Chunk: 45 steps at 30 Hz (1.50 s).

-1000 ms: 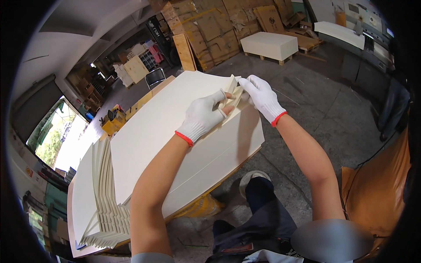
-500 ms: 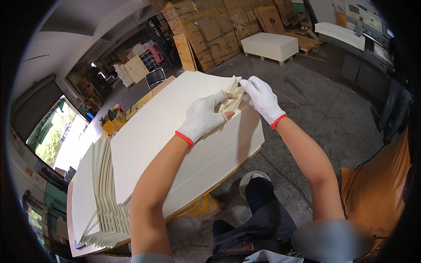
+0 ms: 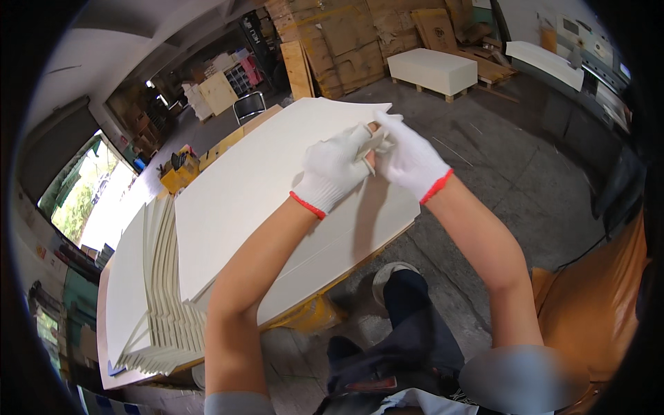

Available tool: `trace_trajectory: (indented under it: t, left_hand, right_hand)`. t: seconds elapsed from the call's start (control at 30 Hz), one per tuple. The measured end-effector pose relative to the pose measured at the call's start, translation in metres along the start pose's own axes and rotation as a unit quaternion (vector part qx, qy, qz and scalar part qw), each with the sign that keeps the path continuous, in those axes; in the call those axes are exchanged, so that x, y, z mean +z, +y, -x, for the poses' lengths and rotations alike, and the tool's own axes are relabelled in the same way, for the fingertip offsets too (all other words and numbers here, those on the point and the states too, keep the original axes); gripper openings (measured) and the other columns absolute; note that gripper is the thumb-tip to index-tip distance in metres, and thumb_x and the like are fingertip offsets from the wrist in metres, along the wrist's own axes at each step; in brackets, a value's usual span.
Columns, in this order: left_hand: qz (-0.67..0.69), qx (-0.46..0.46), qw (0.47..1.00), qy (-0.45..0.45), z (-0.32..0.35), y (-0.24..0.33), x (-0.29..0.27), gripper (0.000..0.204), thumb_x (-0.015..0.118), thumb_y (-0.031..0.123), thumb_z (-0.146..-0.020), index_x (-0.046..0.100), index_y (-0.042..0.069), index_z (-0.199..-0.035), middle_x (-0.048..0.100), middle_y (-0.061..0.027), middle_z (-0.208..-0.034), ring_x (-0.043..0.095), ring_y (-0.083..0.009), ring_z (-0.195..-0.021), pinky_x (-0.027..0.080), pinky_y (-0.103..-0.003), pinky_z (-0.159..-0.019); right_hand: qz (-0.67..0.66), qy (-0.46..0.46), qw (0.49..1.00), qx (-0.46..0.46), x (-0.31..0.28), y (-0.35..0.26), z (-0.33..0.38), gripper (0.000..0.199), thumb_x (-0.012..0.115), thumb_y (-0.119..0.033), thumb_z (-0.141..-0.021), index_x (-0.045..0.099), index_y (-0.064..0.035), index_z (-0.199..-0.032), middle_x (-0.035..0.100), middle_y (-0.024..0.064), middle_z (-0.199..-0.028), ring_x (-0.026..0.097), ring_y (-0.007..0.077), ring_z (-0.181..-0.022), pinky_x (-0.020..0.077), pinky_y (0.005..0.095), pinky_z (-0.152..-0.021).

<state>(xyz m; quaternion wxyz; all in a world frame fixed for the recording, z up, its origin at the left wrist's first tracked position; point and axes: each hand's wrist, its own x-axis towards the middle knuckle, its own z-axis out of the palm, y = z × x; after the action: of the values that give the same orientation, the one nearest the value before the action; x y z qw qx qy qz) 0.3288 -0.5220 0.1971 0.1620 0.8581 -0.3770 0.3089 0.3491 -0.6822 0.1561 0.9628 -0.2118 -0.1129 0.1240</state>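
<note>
Both hands wear white knit gloves with red cuffs, and bare fingertips show from the left glove. My left hand [image 3: 333, 162] and my right hand [image 3: 415, 158] meet above the right end of a large stack of cream paperboard sheets [image 3: 259, 180]. Between them a small bent cream paperboard piece [image 3: 378, 143] shows, gripped by the left thumb and fingers. The right fingers close on its other side, partly hidden and blurred. Whether the piece is loose or part of a sheet I cannot tell. At lower left, a fanned pile of board [image 3: 166, 277] shows layered, wavy edges.
A yellow box [image 3: 181, 173] with tools stands beyond the stack. Farther off are a chair [image 3: 249, 106], flattened cardboard bales [image 3: 339, 52] and a pallet of white sheets [image 3: 434, 71]. A machine [image 3: 584, 41] stands at far right, an orange-brown cover [image 3: 588, 290] at near right.
My hands have drawn together, and both have closed more tightly round the cream paperboard. The folded strips that lay spread between them now show only as a small piece.
</note>
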Motion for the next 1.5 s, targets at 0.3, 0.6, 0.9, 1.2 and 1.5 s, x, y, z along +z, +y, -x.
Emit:
trace_trajectory:
  t: [0.3, 0.6, 0.9, 1.2, 1.5]
  left_hand:
    - [0.285, -0.141, 0.933, 0.166, 0.188, 0.034, -0.028, 0.027, 0.064, 0.011, -0.089, 0.063, 0.002, -0.115, 0.064, -0.014, -0.12, 0.065, -0.0244, -0.1, 0.051, -0.034, -0.083]
    - [0.764, -0.421, 0.409, 0.267, 0.267, 0.046, -0.119, 0.059, 0.042, 0.044, -0.101, 0.039, 0.003, -0.143, 0.059, -0.0178, -0.132, 0.059, -0.0316, -0.121, 0.051, -0.046, -0.099]
    - [0.501, -0.518, 0.669, 0.183, 0.273, 0.088, -0.18, 0.028, 0.061, 0.017, -0.095, 0.061, -0.005, -0.113, 0.067, -0.01, -0.102, 0.067, -0.0146, -0.084, 0.055, -0.026, -0.073]
    - [0.412, -0.401, 0.636, 0.515, 0.373, 0.12, -0.296, 0.04, 0.054, 0.013, -0.096, 0.05, -0.004, -0.133, 0.064, -0.0136, -0.121, 0.065, -0.0242, -0.108, 0.056, -0.036, -0.087]
    - [0.369, -0.28, 0.615, 0.638, 0.396, -0.047, -0.394, 0.031, 0.052, 0.01, -0.098, 0.052, -0.002, -0.127, 0.059, -0.0157, -0.126, 0.06, -0.0302, -0.115, 0.052, -0.044, -0.098]
  right_hand:
    - [0.145, 0.001, 0.973, 0.178, 0.069, 0.122, 0.013, 0.03, 0.062, -0.02, -0.095, 0.055, -0.0029, -0.119, 0.06, 0.0116, -0.116, 0.065, 0.0279, -0.106, 0.0566, 0.0369, -0.077]
    - [0.293, 0.028, 0.95, 0.107, 0.042, 0.03, 0.099, 0.046, 0.059, -0.014, -0.095, 0.048, 0.0055, -0.135, 0.053, 0.0145, -0.133, 0.054, 0.0273, -0.123, 0.052, 0.0437, -0.099]
    - [0.348, -0.011, 0.927, 0.138, 0.025, -0.038, 0.167, 0.034, 0.061, -0.014, -0.093, 0.055, 0.002, -0.122, 0.064, 0.009, -0.107, 0.065, 0.0163, -0.096, 0.0553, 0.027, -0.063]
    - [0.366, -0.192, 0.907, 0.085, 0.174, 0.116, 0.069, 0.041, 0.066, -0.025, -0.09, 0.058, 0.0001, -0.121, 0.061, 0.0128, -0.113, 0.064, 0.0195, -0.095, 0.0559, 0.0311, -0.076]
    - [0.311, -0.274, 0.899, 0.139, 0.299, 0.366, 0.071, 0.032, 0.068, -0.029, -0.089, 0.063, -0.0003, -0.101, 0.061, 0.0087, -0.091, 0.056, 0.0182, -0.077, 0.0451, 0.0328, -0.064]
